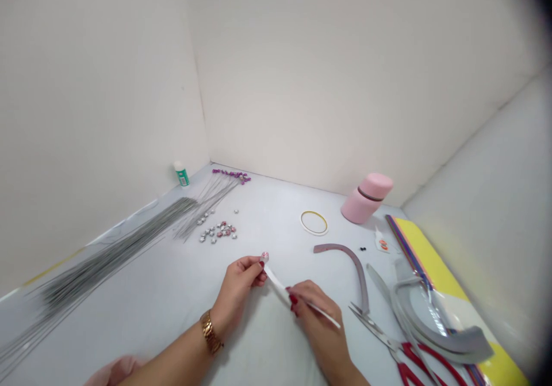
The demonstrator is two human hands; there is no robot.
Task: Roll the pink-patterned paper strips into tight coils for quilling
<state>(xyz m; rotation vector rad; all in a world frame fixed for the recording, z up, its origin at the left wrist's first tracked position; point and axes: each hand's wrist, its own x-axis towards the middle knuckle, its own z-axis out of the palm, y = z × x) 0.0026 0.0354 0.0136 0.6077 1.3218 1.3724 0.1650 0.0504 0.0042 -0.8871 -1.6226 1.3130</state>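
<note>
A narrow white paper strip [275,279] runs between my two hands, with a small pinkish folded end [264,256] at its upper left. My left hand [240,285], with a gold watch [210,332] on the wrist, pinches the strip just below that fold. Farther down, my right hand [318,320] is closed on the strip, whose free tail sticks out past the knuckles. Beyond my left hand lie several small silver and pink paper stars [224,230] in a loose group.
At left lies a long bundle of grey wires [116,253], near purple-tipped stems [233,174] and a green-white glue stick [181,174]. A tape roll [314,223], pink flask [366,199], glue bottle [381,241], curled strip [360,271], red-handled scissors [394,346] and coloured sheets [416,233] are at right.
</note>
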